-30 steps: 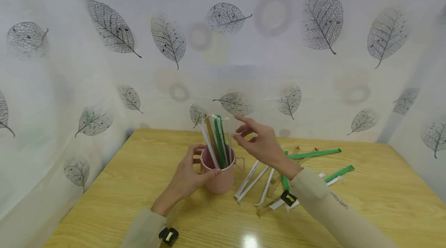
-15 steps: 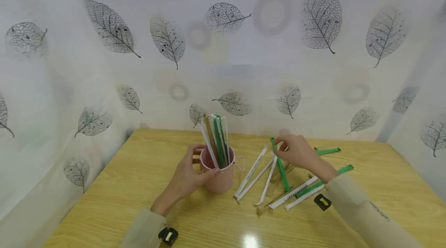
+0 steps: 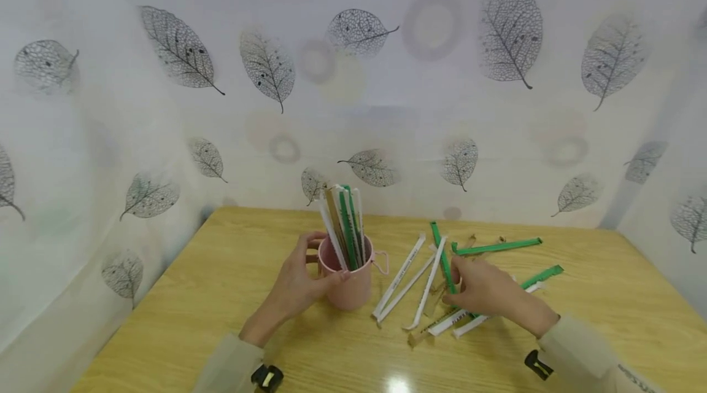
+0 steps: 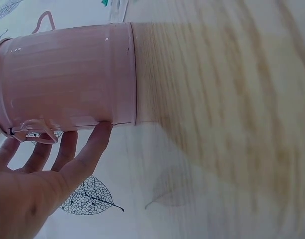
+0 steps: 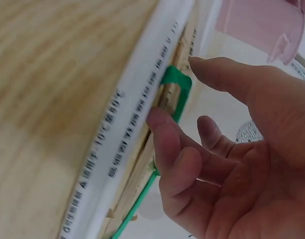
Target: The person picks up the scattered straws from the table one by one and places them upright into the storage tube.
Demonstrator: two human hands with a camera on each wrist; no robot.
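A pink metal cup [image 3: 349, 291] with small wire handles stands on the table, and several paper-wrapped straws [image 3: 347, 227] in white, brown and green lean upright inside it. My left hand [image 3: 301, 276] grips the cup, its thumb at the near rim and its fingers round the left side. To the right, my right hand [image 3: 486, 285] hovers low over a loose pile of wrapped straws. In the right wrist view its bent fingers and thumb are apart; a fingertip is close to a white wrapped straw [image 5: 127, 119], and contact is unclear. A green straw [image 5: 180, 94] lies behind.
Several white wrapped straws [image 3: 399, 276] lie between the cup and the right hand. A green straw [image 3: 499, 247] lies farther back on the wooden table [image 3: 232, 239]. A leaf-patterned cloth [image 3: 375, 123] hangs behind the table's far edge.
My right hand has moved from beside the cup's straws rightward to the pile, then lower and nearer. A white straw in the pile has shifted slightly. The left hand stays on the cup.
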